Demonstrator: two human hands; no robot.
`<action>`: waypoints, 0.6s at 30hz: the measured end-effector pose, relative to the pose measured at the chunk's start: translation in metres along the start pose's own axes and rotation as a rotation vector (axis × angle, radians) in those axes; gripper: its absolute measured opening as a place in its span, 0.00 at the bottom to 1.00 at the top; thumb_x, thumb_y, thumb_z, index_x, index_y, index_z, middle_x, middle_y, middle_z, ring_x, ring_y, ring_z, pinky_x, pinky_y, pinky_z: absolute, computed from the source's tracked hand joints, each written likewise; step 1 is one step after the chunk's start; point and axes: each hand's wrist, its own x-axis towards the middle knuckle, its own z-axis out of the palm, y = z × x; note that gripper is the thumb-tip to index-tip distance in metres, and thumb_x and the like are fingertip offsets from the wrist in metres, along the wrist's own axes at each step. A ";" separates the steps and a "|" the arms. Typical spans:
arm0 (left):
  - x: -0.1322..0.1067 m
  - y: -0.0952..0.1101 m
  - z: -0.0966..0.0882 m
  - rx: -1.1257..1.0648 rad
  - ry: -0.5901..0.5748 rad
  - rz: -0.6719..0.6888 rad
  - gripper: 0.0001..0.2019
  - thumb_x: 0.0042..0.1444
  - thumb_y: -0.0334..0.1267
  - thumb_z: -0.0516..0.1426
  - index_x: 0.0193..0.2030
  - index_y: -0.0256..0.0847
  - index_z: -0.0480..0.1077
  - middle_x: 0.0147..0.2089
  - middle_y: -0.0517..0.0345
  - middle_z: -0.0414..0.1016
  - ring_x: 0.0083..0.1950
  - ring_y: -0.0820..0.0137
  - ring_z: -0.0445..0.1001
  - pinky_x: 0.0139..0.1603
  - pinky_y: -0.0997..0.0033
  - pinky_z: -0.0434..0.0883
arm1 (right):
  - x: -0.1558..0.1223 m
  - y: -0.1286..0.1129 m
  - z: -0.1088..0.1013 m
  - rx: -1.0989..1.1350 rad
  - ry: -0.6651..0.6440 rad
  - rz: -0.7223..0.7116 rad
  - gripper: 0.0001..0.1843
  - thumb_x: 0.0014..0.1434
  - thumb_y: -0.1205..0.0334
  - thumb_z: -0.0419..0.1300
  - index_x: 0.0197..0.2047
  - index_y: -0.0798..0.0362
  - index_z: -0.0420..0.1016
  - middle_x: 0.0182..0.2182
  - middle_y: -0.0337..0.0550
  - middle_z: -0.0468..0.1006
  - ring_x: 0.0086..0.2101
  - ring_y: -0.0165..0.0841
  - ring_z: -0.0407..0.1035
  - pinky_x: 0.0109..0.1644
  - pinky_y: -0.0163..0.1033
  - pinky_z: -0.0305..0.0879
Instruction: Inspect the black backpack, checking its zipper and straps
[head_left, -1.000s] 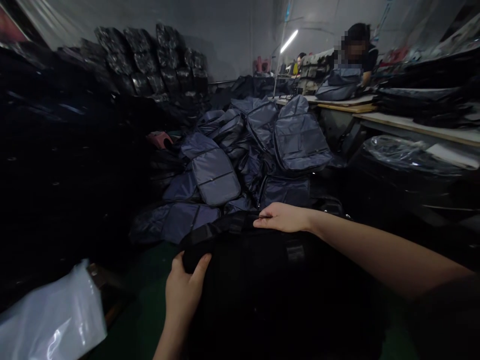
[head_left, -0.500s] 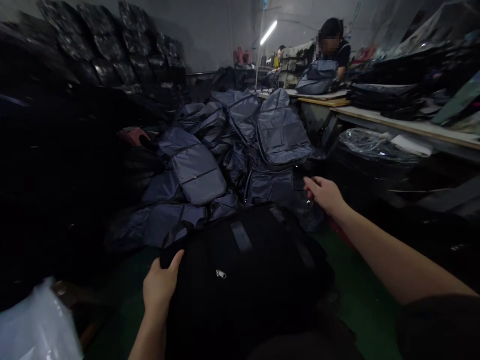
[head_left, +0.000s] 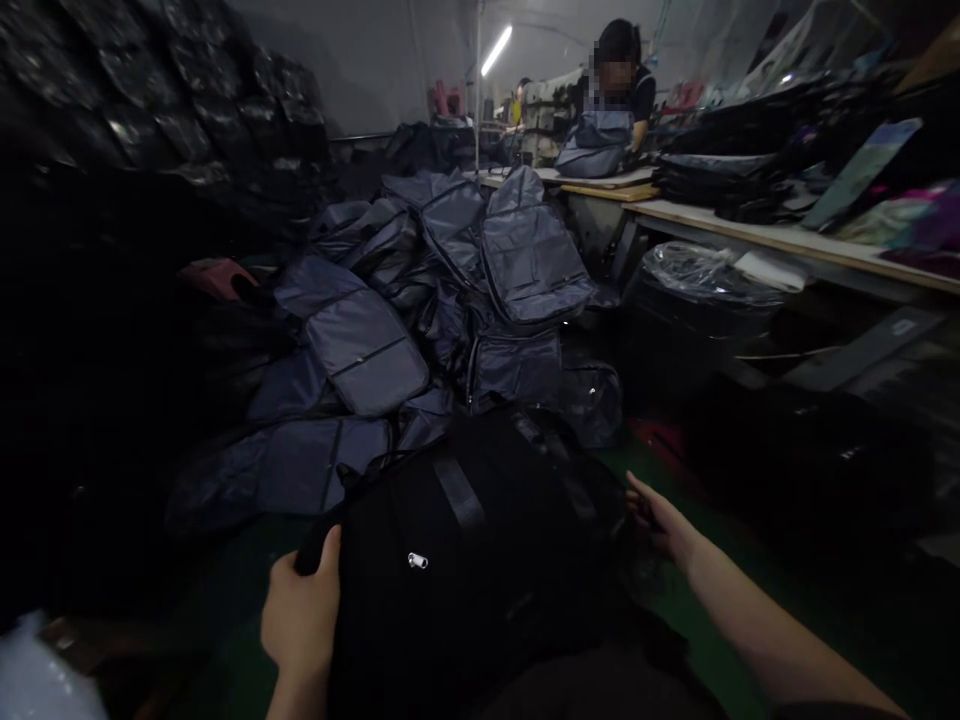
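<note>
L hand (head_left: 297, 622) curled on blk bag (head_left: 472, 560) edge, bag thus held | R hand (head_left: 664, 525) part-open at bag side, grip unclear | navy bag panels (head_left: 360, 350) heaped beyond

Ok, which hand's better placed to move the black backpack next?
Left, probably: the left hand has its fingers curled over the edge of the black backpack. The right hand only sits at the bag's right side, no clear grip showing.
</note>
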 end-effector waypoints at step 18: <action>-0.220 0.182 0.049 -0.017 -0.662 1.161 0.16 0.47 0.48 0.61 0.37 0.40 0.69 0.39 0.53 0.68 0.40 0.62 0.68 0.40 0.63 0.67 | -0.002 -0.046 0.002 0.524 0.162 -0.140 0.28 0.47 0.49 0.65 0.17 0.50 0.49 0.05 0.27 0.53 0.08 0.21 0.46 0.10 0.28 0.41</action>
